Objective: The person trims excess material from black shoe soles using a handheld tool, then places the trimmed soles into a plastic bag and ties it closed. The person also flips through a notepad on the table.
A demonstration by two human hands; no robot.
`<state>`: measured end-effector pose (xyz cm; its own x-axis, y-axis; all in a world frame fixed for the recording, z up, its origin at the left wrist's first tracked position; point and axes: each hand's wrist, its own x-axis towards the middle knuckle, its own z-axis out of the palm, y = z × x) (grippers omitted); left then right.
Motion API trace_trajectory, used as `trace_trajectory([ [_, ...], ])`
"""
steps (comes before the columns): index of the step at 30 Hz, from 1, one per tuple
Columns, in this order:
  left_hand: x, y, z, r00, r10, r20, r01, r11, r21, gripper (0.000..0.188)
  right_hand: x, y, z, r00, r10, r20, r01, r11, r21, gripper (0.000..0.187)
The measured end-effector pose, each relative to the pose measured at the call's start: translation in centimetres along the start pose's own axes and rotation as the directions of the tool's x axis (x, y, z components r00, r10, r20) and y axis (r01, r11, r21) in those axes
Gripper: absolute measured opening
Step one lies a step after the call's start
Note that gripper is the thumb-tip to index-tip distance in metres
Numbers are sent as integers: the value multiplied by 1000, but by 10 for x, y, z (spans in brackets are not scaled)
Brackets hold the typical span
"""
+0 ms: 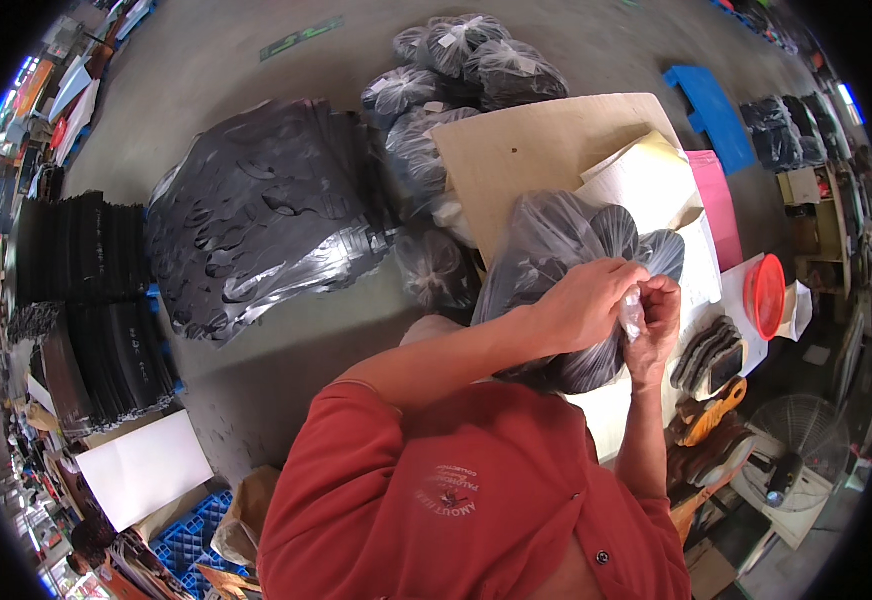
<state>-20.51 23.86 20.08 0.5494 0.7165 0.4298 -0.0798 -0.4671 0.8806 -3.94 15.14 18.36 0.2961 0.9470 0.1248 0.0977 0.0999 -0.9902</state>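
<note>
In front of me on the table stands a clear plastic bag [534, 245] filled with dark, flat, rounded pieces. Its gathered neck [632, 315] sticks up between my hands. My left hand [596, 297] reaches across from the left and pinches the plastic with thumb and fingers. Close against it, my right hand [654, 325] has its fingers curled round the same neck. The fingertips overlap, so I cannot tell whether the plastic is knotted.
A brown board [526, 150] and cream paper [646, 180] lie beyond the bag. More filled bags [466, 60] sit on the floor behind. Stacked black sheets [266, 210] stand at left. On the right are a red bowl [766, 296], dark stacked pieces [711, 355] and a fan [796, 445].
</note>
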Motion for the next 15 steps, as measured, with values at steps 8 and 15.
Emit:
trace_trajectory([
  [8, 1, -13, 11, 999, 3, -52, -8, 996, -84, 23, 4, -25, -19, 971, 170, 171, -186, 979, 85, 47],
  [15, 1, -13, 7, 999, -20, -50, 12, 989, -146, 36, 1, -6, -13, 993, 85, 81, -89, 995, 48, 45],
])
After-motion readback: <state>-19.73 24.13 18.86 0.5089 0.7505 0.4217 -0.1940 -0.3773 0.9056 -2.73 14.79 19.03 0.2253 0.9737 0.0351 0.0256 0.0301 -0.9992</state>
